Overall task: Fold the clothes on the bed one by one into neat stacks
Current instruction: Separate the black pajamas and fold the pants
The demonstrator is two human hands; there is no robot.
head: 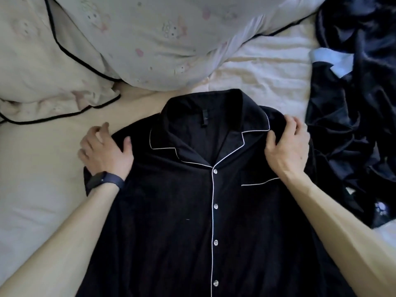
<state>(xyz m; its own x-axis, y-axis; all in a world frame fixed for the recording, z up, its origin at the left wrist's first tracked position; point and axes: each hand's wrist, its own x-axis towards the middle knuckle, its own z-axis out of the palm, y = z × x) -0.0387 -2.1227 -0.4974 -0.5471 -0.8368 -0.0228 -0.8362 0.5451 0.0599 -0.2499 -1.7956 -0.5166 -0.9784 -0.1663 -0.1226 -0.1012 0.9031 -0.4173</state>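
Black pyjama shirt [171,221] lies front-up on the bed [38,200], collar toward the pillows, buttoned down the placket with white piping along collar, front edge and chest pocket. Its lower part runs out of the bottom edge, so hem not visible; both sleeves are hard to trace, dark on dark

Left hand [102,151] is at the shirt's left shoulder: thumb on top of the fabric, fingers curled at the edge, pinching the shoulder seam. How far the fingers go under the cloth is hidden. Dark wristband [105,182] on that wrist, with a bit of black fabric showing below it, probably sleeve, can't confirm

Right hand [287,144] is at the other shoulder, just beside the collar tip: thumb and fingers closed around a raised fold of the shirt. Fingertips partly buried in the fabric

Right of the shirt, a crumpled pile of dark navy clothes [353,125], unfolded, cut off by the right edge; a pale blue patch [334,61] shows in it, and a small white print low down, too blurred to read. Can't tell how many garments are in it

Two pillows at the top: cream one with black piping [42,71] on the left, pale printed one [160,39] in the middle, both cropped by the frame
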